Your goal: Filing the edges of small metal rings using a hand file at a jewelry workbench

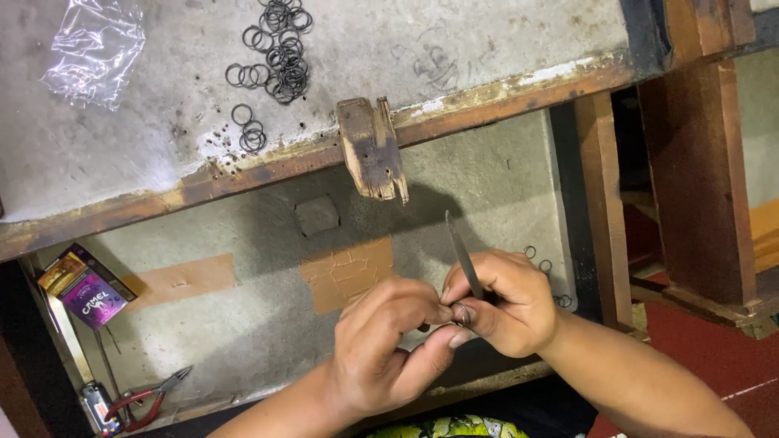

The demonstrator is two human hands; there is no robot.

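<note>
Below the bench point(122, 207) edge, both hands meet over the lower shelf point(243, 324). Left hand point(381, 349) pinches a small metal ring point(462, 315) between thumb and fingers. Right hand point(507, 300) grips a thin metal tool point(464, 255), tip up, touching the ring. Loose rings point(276, 49) lie on the bench top; red pliers point(150, 397) on the shelf.

Most of the small metal ring point(462, 315) is hidden between the fingers of the left hand point(381, 349) and right hand point(507, 304). The thin metal tool point(462, 253) disappears into the right fist. The clear plastic bag point(93, 45) and the pile of rings point(280, 45) are cut off by the top edge.
</note>
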